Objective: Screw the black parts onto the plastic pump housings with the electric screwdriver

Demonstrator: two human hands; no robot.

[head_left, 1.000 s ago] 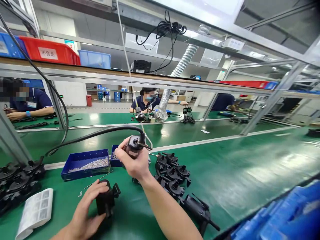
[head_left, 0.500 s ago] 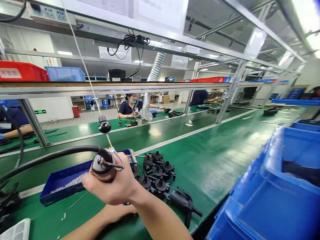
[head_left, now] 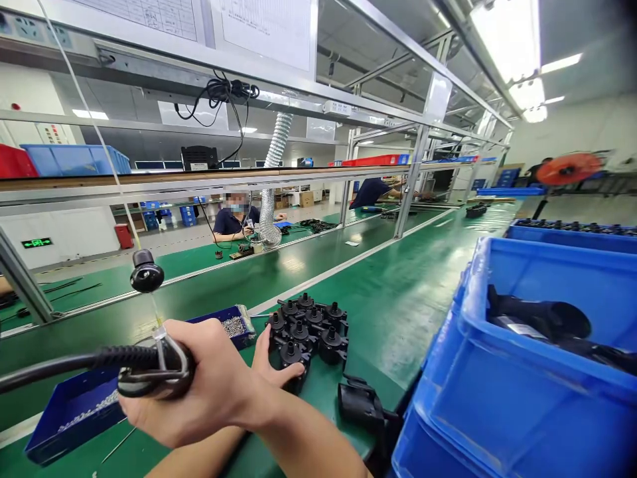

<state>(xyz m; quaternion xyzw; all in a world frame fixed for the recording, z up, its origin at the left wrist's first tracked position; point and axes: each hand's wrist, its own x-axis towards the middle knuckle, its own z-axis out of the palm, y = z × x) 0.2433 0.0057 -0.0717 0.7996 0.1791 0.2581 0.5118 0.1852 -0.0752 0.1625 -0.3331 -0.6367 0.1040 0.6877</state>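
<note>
My right hand point(head_left: 213, 385) is closed around the body of a black corded electric screwdriver point(head_left: 156, 375). A thick cable runs from it to the left, and a thin cord with a black ball-shaped stopper point(head_left: 147, 272) rises above it. Below and behind it, my left hand point(head_left: 269, 368) has thumb and fingers around a round black plastic housing point(head_left: 290, 354) with a short spout on top. That housing is at the near side of a cluster of several similar black housings point(head_left: 314, 316) on the green table. The screwdriver's tip is hidden.
A long blue tray point(head_left: 37, 435) with small screws lies beyond the right hand. A thin metal rod point(head_left: 118, 443) lies nearby. Another black cylindrical part point(head_left: 361, 405) rests near the stacked blue bins point(head_left: 517, 392) at right. A metal shelf frame point(head_left: 249, 176) spans above; co-workers sit beyond.
The view has turned to the right. My left hand, mostly hidden behind the right arm before, now shows around a black housing in the cluster. The right hand keeps the screwdriver, now tilted more sideways.
</note>
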